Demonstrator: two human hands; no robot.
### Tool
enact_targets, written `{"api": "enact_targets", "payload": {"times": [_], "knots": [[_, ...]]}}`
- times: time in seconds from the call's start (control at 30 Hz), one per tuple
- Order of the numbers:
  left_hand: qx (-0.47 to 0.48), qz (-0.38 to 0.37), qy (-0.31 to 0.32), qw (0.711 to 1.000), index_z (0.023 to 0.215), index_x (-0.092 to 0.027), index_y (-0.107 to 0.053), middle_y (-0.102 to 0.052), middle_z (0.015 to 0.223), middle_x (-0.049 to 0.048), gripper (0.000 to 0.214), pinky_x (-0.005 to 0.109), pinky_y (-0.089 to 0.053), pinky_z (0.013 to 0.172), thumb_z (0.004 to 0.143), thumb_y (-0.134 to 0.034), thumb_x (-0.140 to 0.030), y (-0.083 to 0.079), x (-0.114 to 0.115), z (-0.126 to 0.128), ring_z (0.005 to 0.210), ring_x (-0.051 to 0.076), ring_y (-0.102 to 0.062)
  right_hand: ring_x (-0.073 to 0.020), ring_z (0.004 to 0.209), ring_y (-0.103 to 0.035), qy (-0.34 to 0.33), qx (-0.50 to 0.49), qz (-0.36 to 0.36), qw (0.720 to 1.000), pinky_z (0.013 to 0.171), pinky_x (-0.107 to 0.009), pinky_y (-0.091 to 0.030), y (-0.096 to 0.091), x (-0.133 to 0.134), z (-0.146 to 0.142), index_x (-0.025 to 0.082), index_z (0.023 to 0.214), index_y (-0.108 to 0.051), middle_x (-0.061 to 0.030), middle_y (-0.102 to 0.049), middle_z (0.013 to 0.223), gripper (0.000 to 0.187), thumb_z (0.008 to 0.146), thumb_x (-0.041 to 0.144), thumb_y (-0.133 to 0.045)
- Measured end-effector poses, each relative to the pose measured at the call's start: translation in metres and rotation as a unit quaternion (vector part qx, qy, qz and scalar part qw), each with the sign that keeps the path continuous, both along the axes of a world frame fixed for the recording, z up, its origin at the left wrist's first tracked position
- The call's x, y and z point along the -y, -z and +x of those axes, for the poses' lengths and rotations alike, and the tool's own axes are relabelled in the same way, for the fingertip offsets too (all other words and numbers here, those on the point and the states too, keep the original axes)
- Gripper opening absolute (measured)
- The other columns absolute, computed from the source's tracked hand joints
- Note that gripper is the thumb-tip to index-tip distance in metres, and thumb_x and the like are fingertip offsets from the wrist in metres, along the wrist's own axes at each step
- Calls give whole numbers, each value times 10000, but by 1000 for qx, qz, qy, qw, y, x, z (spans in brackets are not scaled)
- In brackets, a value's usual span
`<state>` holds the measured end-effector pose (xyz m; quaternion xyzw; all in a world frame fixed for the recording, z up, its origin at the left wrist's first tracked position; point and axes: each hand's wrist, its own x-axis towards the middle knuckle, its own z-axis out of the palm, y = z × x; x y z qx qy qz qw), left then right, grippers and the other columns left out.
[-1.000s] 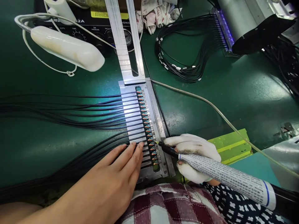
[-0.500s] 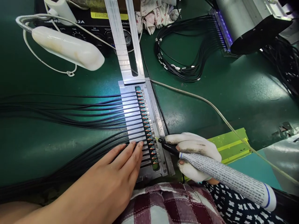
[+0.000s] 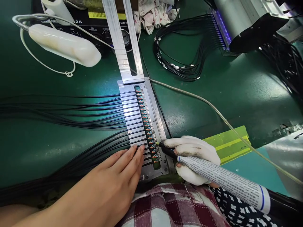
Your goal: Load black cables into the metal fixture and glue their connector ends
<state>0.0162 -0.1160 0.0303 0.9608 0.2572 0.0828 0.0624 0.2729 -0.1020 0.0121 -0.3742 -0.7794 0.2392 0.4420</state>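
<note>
A flat metal fixture (image 3: 129,107) lies before me, holding a row of small connectors (image 3: 148,128) with coloured wires showing at the ends of black cables (image 3: 99,128). Over the lower cables rests my left hand (image 3: 115,176), bare, its fingers stretched out flat near the connectors. In its white glove, my right hand (image 3: 197,154) grips a marker pen (image 3: 222,181) with a printed white barrel and a black neck. The pen's yellow-green tip is at a connector in the lower part of the row; whether it touches is too small to tell.
A white lamp-like piece (image 3: 63,45) hangs upper left before a black control box (image 3: 94,36). A metal frame (image 3: 115,41) rises from the fixture's far end. Coiled black cables (image 3: 175,67) run to a silver machine (image 3: 251,22). A pale cord (image 3: 203,100) crosses the green table.
The marker pen's tip has moved slightly left and down, closer to the connectors. My left hand stays nearly in place, and the whole view has shifted a little.
</note>
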Motion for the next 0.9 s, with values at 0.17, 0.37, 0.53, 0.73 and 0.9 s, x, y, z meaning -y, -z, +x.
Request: {"api": "enact_targets", "payload": {"times": [0.17,0.37,0.53,0.73,0.9], "knots": [[-1,5,-1,1000,1193,-45,-696,-691,1291,163,452,404,-312,1057,799,-491,-135,-1,-1,1,1220,280,-532,-245,793,-789,-3,0,-1,1000,601,-314,-626,0,-1,0,196,945,-618,-114,-801,907,154,797,218,-652],[-5,12,-3,1000,1155,-59,-720,-706,1267,153,429,404,-314,1054,796,-497,-137,-2,-1,2,1207,280,-543,-240,789,-789,-4,2,2,1000,600,-308,-619,0,0,0,187,929,-617,-123,-800,903,133,800,206,-639],[-5,13,-1,1000,1160,-68,-720,-707,1270,145,447,398,-329,1031,775,-502,-135,-1,-1,0,1198,272,-565,-231,782,-788,-8,-7,5,1000,599,-306,-607,1,1,1,179,933,-617,-128,-799,913,132,802,195,-630],[-4,22,0,1000,1152,-63,-722,-712,1262,143,451,396,-336,1033,756,-517,-134,0,-1,1,1192,273,-576,-226,777,-787,-10,-10,12,1000,593,-298,-596,2,2,0,173,922,-618,-126,-798,896,123,800,187,-627],[-7,23,-9,1000,1132,-81,-735,-719,1254,128,447,390,-343,1022,756,-499,-135,0,0,2,1190,265,-579,-231,748,-787,-7,-11,16,1000,569,-296,-588,1,2,-1,169,902,-617,-128,-798,878,103,801,188,-619]]}}
